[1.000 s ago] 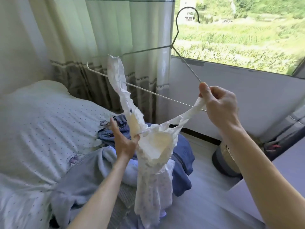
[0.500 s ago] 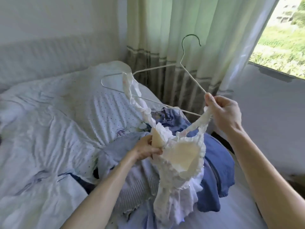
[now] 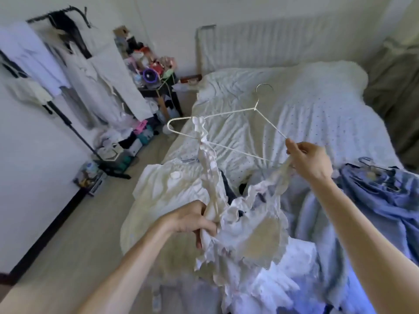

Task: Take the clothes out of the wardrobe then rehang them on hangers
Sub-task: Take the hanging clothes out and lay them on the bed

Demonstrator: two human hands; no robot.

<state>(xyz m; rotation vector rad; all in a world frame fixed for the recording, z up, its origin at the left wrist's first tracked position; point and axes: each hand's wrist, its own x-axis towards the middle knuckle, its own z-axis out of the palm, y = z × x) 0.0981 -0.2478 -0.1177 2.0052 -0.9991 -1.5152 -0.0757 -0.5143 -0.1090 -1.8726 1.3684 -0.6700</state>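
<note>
A frilly top hangs above the bed's near left edge, one strap looped over the hanger's left end; the right hand, grip narrow, pinches the other strap against the hanger's right end, apparently to seat it; the left hand, grip closed on the bodice, pulls the fabric taut; loose clothes lie on the bed; a rack beyond holds hung garments.

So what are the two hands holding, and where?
The left hand grips the frilly white top just below one strap. The right hand pinches the other strap together with the wire hanger at its end.
</note>
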